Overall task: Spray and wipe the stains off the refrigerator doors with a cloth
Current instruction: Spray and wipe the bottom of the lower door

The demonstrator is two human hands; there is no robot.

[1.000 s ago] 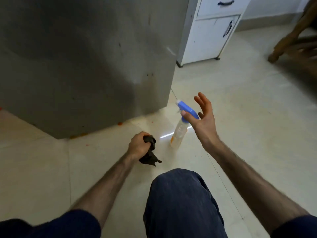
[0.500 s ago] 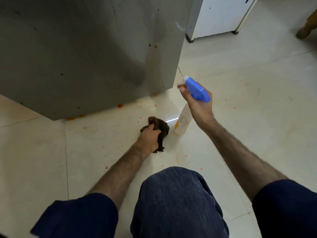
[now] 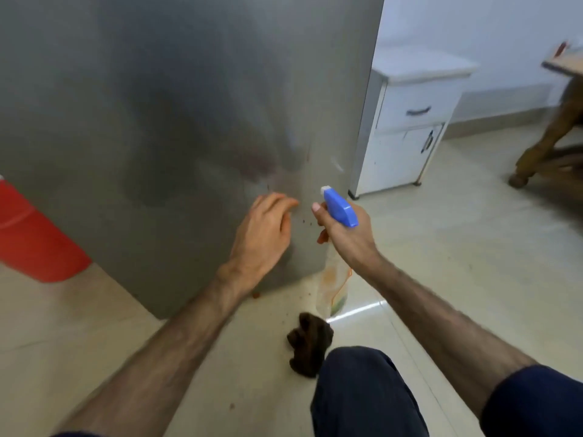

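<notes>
You're gripping the spray bottle (image 3: 339,212) in your right hand (image 3: 348,238), left hand (image 3: 262,234) empty; fridge door (image 3: 189,121) mid-frame is looking stained, cloth (image 3: 310,346) sitting at lower centre, so wiping's pending.

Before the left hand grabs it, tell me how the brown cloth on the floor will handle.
The brown cloth lies crumpled in soft folds, so it is probably floppy and will droop. It looks light and unlikely to roll or slip from the left hand.

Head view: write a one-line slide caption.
Right hand aims the blue-topped spray bottle at the stained refrigerator door; empty left hand beside it, brown cloth on the floor.
</notes>
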